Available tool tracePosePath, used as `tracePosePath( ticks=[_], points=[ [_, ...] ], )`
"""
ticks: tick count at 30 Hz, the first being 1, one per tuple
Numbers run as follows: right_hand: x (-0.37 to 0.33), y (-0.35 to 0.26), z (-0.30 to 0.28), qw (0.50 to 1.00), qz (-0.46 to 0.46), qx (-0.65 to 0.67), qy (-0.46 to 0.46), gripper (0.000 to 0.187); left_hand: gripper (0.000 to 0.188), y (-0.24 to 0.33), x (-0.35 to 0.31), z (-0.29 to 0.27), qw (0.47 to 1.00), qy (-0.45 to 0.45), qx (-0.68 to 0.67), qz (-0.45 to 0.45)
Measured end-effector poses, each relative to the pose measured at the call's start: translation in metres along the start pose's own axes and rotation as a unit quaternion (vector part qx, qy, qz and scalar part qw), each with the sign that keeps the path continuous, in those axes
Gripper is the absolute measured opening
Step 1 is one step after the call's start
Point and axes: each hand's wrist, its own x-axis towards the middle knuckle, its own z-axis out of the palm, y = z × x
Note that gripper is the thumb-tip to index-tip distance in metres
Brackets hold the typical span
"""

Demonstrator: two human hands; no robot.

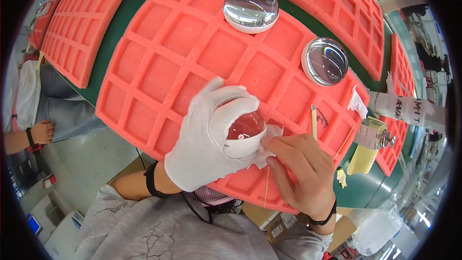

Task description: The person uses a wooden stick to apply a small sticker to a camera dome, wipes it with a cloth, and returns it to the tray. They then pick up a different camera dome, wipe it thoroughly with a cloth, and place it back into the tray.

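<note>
My left hand (192,137), in a white glove, curls its fingers around a clear domed glass lens (248,126) with a frosted white edge. The lens is tilted above the pink foam tray (161,74). At its lower right edge, my bare right hand (305,175) pinches a crumpled white tissue (274,131) against the rim. A thin wooden stick (266,188) runs down from beside the tissue; whether my fingers hold it too is unclear. Three more lenses stand along the far side of the tray: one lens (251,7) in the middle, another lens (325,61) to the right.
A small glass bottle (370,134) with a metal top stands to the right, near a yellow paper (362,159). A yellowish stick (314,122) and a torn white scrap (356,103) lie on the tray. More foam trays (77,24) surround it. Another person's hand (43,132) shows at left.
</note>
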Motion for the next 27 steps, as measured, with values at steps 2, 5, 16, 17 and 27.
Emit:
tracePosePath(
  ticks=[2,5,16,17,27],
  points=[
    [0.007,-0.002,0.0,1.0,-0.004,0.022,0.018,0.038,0.064,0.008,-0.004,0.005,0.993,0.023,-0.067,-0.094],
    [0.016,0.0,0.006,0.998,-0.012,0.049,0.024,0.037,0.06,0.011,-0.003,0.01,0.984,0.035,-0.094,-0.147],
    [0.027,0.007,0.018,0.991,0.02,0.123,0.044,0.033,0.049,0.012,0.009,0.003,0.986,0.018,-0.056,-0.156],
    [0.027,0.007,0.02,0.992,0.015,0.116,0.051,0.032,0.049,0.011,0.009,0.004,0.987,0.019,-0.051,-0.15],
    [0.025,0.009,0.024,0.99,-0.016,0.115,0.08,0.028,0.05,0.009,0.006,0.009,0.989,0.037,-0.037,-0.14]
  ],
)
